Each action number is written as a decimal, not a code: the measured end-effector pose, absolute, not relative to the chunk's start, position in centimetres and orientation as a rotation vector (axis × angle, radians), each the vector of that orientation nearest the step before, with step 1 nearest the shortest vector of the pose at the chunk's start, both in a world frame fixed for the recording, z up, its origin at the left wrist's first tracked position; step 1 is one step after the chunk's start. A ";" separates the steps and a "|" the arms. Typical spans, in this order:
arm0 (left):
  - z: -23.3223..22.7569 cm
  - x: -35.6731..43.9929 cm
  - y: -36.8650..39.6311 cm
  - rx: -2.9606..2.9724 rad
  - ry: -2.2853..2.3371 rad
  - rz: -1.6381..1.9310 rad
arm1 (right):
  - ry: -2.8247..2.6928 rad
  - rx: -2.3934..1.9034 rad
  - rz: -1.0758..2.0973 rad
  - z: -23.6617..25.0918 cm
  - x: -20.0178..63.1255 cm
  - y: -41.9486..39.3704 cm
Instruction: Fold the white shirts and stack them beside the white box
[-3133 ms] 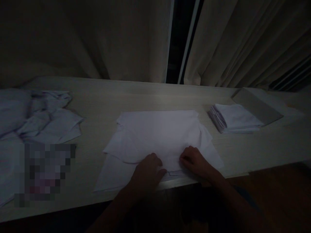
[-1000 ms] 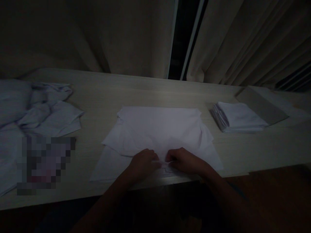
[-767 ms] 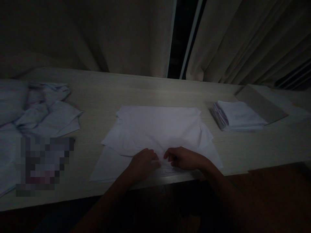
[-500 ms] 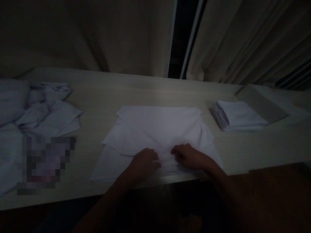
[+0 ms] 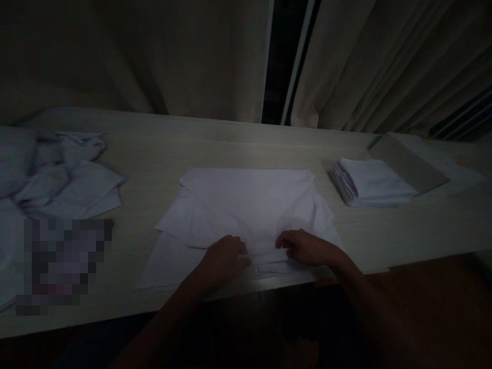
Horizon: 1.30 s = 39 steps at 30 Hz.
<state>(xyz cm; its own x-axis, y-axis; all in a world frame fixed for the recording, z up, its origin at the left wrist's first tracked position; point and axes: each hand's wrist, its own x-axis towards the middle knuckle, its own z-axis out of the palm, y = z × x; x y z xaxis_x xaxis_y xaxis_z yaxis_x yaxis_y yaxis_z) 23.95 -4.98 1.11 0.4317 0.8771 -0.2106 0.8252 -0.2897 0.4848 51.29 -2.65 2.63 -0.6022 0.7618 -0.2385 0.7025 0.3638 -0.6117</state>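
the white cloth lies part-folded on the pale worktop; left hand touches it, grip parted; right hand curls on it, though i can't tell if its grip pinches

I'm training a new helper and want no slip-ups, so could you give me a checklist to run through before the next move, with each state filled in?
1. Left hand at the near part of the middle white cloth: ok.
2. Right hand at the cloth's near part, apart from the left hand: ok.
3. Cloth firmly pinched by either hand: cannot tell; too dim.
4. Cloth smooth, with its layers lined up: not ok; creases show and lower layers stick out at both sides.
5. Folded stack on the right apart from the cloth: ok.
6. Crumpled pile on the left apart from the cloth: ok.
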 end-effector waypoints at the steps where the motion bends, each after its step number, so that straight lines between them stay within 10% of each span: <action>1: 1.1 24.0 -5.0 2.160 1.436 0.133 | -2.527 -1.375 1.024 2.7 51.3 -2.7; 39: 1.8 23.9 -5.1 2.102 1.395 0.137 | -2.291 -1.486 1.123 2.1 54.5 -2.8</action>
<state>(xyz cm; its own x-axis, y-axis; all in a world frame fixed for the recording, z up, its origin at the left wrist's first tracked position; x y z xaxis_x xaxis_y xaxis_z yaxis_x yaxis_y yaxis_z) 23.91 -5.14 1.83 0.4411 0.8657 -0.2367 0.8032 -0.2632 0.5344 54.55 -2.79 2.11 -0.4801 0.8455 -0.2338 0.7027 0.2111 -0.6795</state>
